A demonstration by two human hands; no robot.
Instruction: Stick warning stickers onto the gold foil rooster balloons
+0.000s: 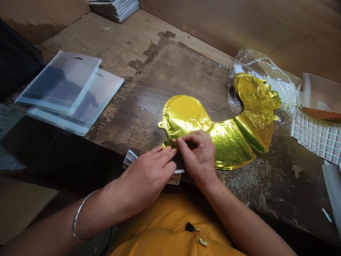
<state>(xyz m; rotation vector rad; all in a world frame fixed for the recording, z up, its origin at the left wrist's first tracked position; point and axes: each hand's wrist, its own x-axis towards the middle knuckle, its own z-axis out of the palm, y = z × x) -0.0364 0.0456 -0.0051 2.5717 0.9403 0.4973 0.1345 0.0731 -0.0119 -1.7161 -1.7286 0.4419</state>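
I'm pinching the gold balloon (pixel 213 131) tail at frame centre, both hands, left hand (pixel 149 174) and right hand (pixel 199 156), gripping narrow; sticker strip (pixel 173 177) underneath, clear bags (pixel 69 89) upper left waiting

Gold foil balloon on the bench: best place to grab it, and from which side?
Probably the free right end of the gold foil balloon, coming from the right. It lies flat and limp, and both hands, left hand and right hand, occupy its near-left tab.
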